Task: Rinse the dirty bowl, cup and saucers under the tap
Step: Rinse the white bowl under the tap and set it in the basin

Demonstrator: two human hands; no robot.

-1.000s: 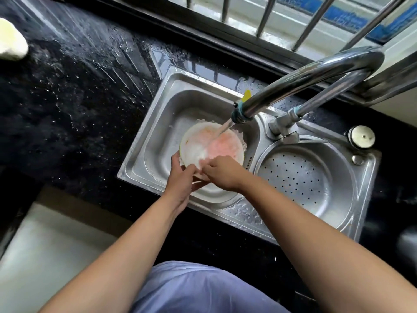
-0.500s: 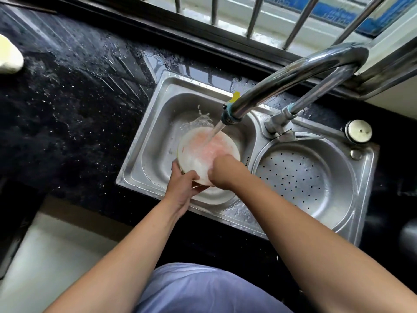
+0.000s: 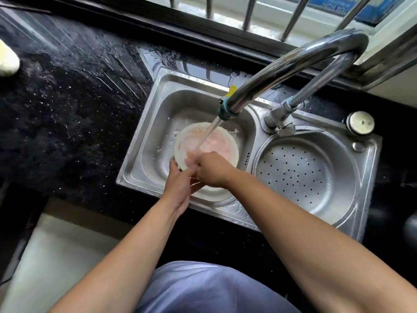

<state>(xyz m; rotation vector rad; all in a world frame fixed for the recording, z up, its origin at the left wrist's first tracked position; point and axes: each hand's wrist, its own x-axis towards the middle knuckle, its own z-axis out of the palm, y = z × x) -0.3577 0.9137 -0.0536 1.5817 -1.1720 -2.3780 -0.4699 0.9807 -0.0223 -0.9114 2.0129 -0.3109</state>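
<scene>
A round white saucer [image 3: 216,141] with pinkish smears is tilted over the left basin of the steel sink [image 3: 155,123]. Water streams from the chrome tap [image 3: 282,68] onto its face. My left hand [image 3: 179,186] grips the saucer's near-left rim from below. My right hand [image 3: 213,169] lies over the near edge, its fingers on the wet face; the fingertips are blurred by water. Another white dish [image 3: 213,193] rests in the basin beneath my hands. No bowl or cup is in view.
The sink's right basin holds a perforated steel strainer [image 3: 302,175]. A round cap [image 3: 360,122] sits at the sink's back right corner. Wet black countertop [image 3: 67,109] spreads to the left, with a pale object [image 3: 8,62] at its far left edge. Window bars run behind.
The saucer has tilted and turned under the stream, and my right hand has slid across its near edge. The view has drifted slightly.
</scene>
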